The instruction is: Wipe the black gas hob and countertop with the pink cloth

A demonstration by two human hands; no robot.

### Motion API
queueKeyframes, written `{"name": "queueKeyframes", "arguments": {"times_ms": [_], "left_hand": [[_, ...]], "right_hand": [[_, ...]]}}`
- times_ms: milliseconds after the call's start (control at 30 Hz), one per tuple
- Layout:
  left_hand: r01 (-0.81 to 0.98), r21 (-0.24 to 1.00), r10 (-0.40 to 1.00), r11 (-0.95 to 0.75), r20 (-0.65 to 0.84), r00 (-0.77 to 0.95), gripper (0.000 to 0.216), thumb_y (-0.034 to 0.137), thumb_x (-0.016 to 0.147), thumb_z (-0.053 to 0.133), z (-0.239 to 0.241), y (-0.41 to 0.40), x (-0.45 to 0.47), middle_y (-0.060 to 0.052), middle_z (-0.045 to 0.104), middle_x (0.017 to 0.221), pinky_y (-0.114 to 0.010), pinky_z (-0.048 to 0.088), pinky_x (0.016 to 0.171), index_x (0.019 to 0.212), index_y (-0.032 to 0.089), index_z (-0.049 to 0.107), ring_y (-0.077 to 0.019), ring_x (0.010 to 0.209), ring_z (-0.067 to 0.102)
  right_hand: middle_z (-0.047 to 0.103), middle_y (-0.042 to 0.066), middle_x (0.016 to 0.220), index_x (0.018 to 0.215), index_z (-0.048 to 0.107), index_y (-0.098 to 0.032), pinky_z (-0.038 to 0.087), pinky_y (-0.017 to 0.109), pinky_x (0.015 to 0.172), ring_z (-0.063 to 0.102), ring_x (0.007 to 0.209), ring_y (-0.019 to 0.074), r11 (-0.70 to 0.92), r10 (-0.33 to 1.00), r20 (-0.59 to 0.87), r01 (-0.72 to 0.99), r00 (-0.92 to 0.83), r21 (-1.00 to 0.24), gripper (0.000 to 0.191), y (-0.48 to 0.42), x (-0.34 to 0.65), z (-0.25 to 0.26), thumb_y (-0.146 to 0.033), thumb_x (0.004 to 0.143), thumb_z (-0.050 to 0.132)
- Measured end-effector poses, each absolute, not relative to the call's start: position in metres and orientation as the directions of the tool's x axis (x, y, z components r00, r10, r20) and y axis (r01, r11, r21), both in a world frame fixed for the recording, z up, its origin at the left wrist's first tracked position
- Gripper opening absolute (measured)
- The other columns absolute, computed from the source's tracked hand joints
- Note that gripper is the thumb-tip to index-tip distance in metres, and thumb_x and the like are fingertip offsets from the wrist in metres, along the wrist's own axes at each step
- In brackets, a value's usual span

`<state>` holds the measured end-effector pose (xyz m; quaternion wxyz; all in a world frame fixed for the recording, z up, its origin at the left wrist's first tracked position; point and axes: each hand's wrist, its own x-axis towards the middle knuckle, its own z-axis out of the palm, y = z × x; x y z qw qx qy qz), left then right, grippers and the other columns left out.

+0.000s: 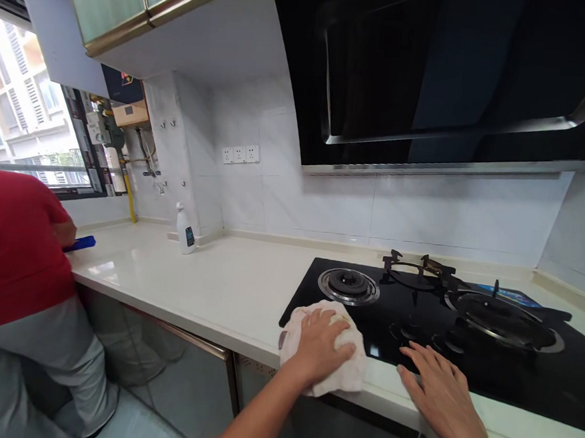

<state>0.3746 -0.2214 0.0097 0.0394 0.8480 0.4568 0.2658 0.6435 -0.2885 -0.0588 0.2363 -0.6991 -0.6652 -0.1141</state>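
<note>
My left hand (322,344) presses down on a pale pink-white cloth (351,376), its fingers bent over the fabric. The cloth lies across the front left corner of a black gas hob (308,283) and hangs over the counter's front edge. Just behind it sits the left burner (348,286), with its pan support off. My right hand (436,382) rests open at the hob's front edge, fingers stretched out near the control knobs (448,343), holding nothing. One black pan support (413,275) stands at the back of the hob; another (501,317) is over the right burner.
A white spray bottle (186,231) stands on the counter (238,275) by the wall. To the left, a person in a red shirt (15,246) leans over the counter near a blue object (81,243). A black range hood (457,77) overhangs the hob.
</note>
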Motion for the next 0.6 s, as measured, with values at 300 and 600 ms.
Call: {"name": "queueKeyframes", "arguments": {"times_ms": [300, 600], "left_hand": [[0.959, 0.202, 0.912, -0.198, 0.397, 0.104, 0.037, 0.042, 0.1, 0.052, 0.021, -0.177, 0.244, -0.005, 0.062, 0.145, -0.048, 0.038, 0.114, 0.131, 0.033, 0.068, -0.0286, 0.136, 0.054], [0.993, 0.1, 0.913, -0.066, 0.408, 0.019, 0.038, 0.047, 0.1, 0.049, 0.02, -0.182, 0.227, -0.006, 0.06, 0.147, -0.054, 0.037, 0.111, 0.13, 0.035, 0.07, -0.0339, 0.138, 0.048]], "right_hand": [[0.061, 0.005, 0.149, 0.133, 0.069, -0.028, 0.032, 0.057, 0.119, 0.046, 0.146, 0.0336, 0.007, 0.86, 0.502, 0.983, 0.089, -0.186, 0.057, -0.287, 0.643, -0.065, -0.057, 0.099, 0.034], [0.061, 0.004, 0.15, 0.132, 0.07, -0.03, 0.032, 0.057, 0.119, 0.045, 0.146, 0.0332, -0.005, 0.875, 0.472, 0.977, 0.107, -0.213, 0.056, -0.287, 0.643, -0.062, -0.058, 0.098, 0.035]]}}
